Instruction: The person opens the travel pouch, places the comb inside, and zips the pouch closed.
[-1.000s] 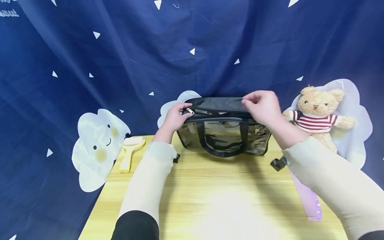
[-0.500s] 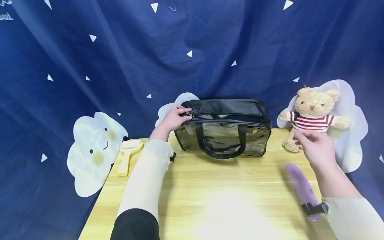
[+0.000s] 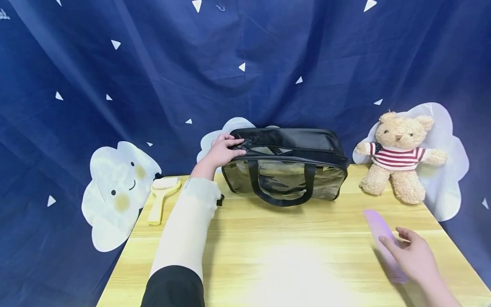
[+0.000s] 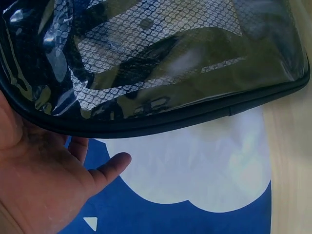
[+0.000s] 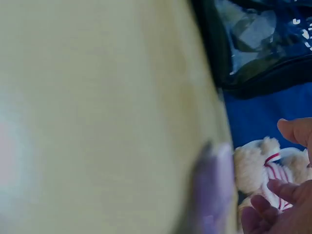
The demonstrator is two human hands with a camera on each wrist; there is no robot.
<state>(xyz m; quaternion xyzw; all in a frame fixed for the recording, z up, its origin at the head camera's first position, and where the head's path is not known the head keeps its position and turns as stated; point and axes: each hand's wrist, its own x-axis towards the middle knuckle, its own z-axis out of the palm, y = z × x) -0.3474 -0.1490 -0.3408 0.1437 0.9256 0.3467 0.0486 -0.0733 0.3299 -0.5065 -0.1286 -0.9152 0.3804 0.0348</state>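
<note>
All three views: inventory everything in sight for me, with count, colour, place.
Bag: 1, black with clear panels, back centre
Roller: 1, yellow and white, back left
Toy bear: 1, tan, back right
Striped shirt: 1, red and white, on the bear
Comb: 1, purple, right side
Table: 1, light wood, underneath
Curtain: 1, dark blue, behind table
Clouds: at least 3, white, on curtain
Triangles: several, white, on curtain
Left sleeve: 1, cream and black, front left
Left grip: 1, bare, on bag's top left end
Right grip: 1, bare, at comb; contact unclear
</note>
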